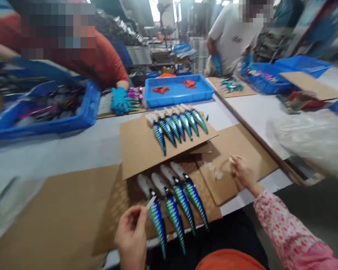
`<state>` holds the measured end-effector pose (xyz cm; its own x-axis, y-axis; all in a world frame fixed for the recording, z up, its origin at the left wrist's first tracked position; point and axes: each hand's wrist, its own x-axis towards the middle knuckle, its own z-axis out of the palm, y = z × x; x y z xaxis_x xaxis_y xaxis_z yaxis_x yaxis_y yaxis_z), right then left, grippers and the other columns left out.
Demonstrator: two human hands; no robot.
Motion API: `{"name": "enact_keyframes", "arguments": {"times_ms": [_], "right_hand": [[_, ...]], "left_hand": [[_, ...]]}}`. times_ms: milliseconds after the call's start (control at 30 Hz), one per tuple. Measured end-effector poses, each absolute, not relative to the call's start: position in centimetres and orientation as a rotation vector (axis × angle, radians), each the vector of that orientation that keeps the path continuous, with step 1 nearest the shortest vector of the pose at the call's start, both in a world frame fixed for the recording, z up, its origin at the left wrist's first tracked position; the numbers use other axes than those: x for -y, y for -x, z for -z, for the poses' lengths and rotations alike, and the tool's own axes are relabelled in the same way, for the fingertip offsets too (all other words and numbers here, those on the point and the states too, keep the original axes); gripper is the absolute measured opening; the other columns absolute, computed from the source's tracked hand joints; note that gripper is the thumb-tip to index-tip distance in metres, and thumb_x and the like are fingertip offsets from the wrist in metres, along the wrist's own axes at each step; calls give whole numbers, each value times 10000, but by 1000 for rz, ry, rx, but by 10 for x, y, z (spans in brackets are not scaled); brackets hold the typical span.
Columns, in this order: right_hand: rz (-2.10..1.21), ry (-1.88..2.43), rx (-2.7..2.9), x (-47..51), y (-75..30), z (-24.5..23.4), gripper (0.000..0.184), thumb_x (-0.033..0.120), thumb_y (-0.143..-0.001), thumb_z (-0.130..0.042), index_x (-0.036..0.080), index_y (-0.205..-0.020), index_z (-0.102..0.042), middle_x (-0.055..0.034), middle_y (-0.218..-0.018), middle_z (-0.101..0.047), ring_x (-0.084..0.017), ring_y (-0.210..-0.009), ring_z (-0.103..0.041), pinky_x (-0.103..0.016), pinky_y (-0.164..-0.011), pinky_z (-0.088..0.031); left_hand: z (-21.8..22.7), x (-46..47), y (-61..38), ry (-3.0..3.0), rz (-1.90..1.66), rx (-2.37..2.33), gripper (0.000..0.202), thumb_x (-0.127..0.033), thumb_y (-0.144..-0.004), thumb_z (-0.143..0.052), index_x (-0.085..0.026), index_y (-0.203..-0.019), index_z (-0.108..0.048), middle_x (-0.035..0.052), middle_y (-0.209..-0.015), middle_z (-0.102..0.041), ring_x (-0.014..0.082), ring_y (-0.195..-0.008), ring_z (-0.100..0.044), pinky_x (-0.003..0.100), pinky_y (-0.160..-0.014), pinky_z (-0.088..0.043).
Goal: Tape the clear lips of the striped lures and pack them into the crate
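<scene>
Left hand: the bare left hand (132,232) pinches a thin, flat white strip (151,202) between thumb and fingers; its tip overlaps the nearest striped body in view, though contact cannot be told.
Right hand: the bare right hand (243,172), in a pink-and-white patterned sleeve (284,225), has its fingertips drawn together over the right-hand cardboard; too blurred to tell whether they grasp anything.
Near row: four long, tapering, glossy blue-and-green fish-shaped pieces with pale stripes (174,215) lie side by side just beside the left hand, whitish ends pointing away from the person.
Scraps: small whitish translucent shreds (219,175) lie on the flat brown cardboard sheet (242,144), near the right hand.
Far row: seven similar blue-and-green striped pieces (176,125) rest on a raised brown cardboard panel (135,146) beyond the near row.
Tray: a shallow rectangular blue plastic tray (180,99) stands beyond the panel, with two crumpled orange-red items (189,83) inside.
Left co-worker: a person in a red-orange top; one blue-gloved hand (119,101) is beside purple-and-green pieces (133,98).
Right co-worker: a person in a white shirt (228,33) stands behind a cluster of teal pieces (230,85).
</scene>
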<state>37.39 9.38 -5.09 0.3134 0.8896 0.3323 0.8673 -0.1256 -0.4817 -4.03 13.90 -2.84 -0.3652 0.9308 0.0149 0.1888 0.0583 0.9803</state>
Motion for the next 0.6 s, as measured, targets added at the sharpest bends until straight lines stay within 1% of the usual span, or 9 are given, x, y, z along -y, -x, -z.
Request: {"name": "enact_keyframes", "arguments": {"times_ms": [67, 133, 200, 267, 333, 400, 433, 500, 600], "right_hand": [[88, 2107, 1725, -94, -384, 63, 383, 242, -938, -425, 162, -1264, -610, -156, -1056, -689, -287, -979, -599, -436, -876, -472], [250, 2160, 1748, -95, -377, 67, 353, 291, -946, -461, 170, -1227, -636, -173, -1183, -647, -334, -1106, -540, -502, -934, -439], [292, 2053, 1749, -96, -346, 60, 326, 301, -950, -479, 159, -1191, -646, -179, -1187, -633, -339, -1133, -522, -518, -957, -428], [120, 1747, 1920, -95, -291, 49, 290, 248, -954, -474, 164, -1179, -636, -146, -1080, -666, -286, -1058, -567, -463, -956, -447], [-157, 1397, 2229, -92, -225, 41, 259, 216, -944, -499, 212, -1169, -627, -102, -1075, -687, -250, -1093, -570, -434, -1009, -424], [-365, 1127, 2490, -89, -167, 41, 271, 286, -931, -563, 218, -1190, -599, -88, -1126, -685, -245, -1183, -540, -445, -1090, -364], [-398, 1087, 2540, -89, -147, 44, 299, 313, -915, -595, 196, -1190, -588, -97, -1153, -677, -252, -1215, -526, -458, -1123, -333], [-434, 1094, 2603, -90, -128, 53, 340, 308, -902, -620, 169, -1207, -566, -105, -1198, -660, -259, -1285, -486, -482, -1177, -256], [-415, 1137, 2645, -99, -139, 63, 299, 197, -919, -571, 161, -1216, -556, -105, -1214, -649, -250, -1341, -446, -512, -1210, -168]], "left_hand": [[33, -151, 56, -1051, -1413, -1600, 426, -492, -637, -797, -164, -865, -649, 10, -799, -665, 149, -746, -629, 262, -723, -513], [38, -161, 67, -1055, -1422, -1615, 390, -464, -672, -777, -166, -884, -641, 14, -837, -656, 142, -777, -626, 262, -754, -510], [44, -173, 71, -1092, -1414, -1628, 358, -443, -705, -750, -171, -905, -632, 18, -857, -649, 139, -800, -625, 260, -771, -508], [48, -188, 70, -1138, -1397, -1607, 337, -425, -731, -725, -173, -930, -621, 23, -865, -644, 141, -816, -627, 261, -779, -509], [53, -207, 66, -1199, -1365, -1565, 319, -410, -751, -700, -175, -947, -611, 27, -868, -644, 146, -824, -632, 268, -784, -513], [58, -226, 63, -1265, -1323, -1528, 284, -386, -761, -682, -175, -933, -600, 25, -852, -640, 146, -807, -631, 271, -774, -515], [60, -234, 62, -1295, -1302, -1521, 258, -373, -761, -676, -176, -904, -591, 18, -825, -630, 142, -779, -624, 268, -756, -513], [65, -247, 63, -1351, -1264, -1522, 217, -353, -758, -665, -182, -845, -564, -2, -772, -602, 130, -721, -602, 257, -716, -506], [71, -254, 71, -1433, -1185, -1517, 206, -349, -760, -652, -196, -841, -540, -14, -775, -597, 130, -717, -606, 254, -709, -511]]}}
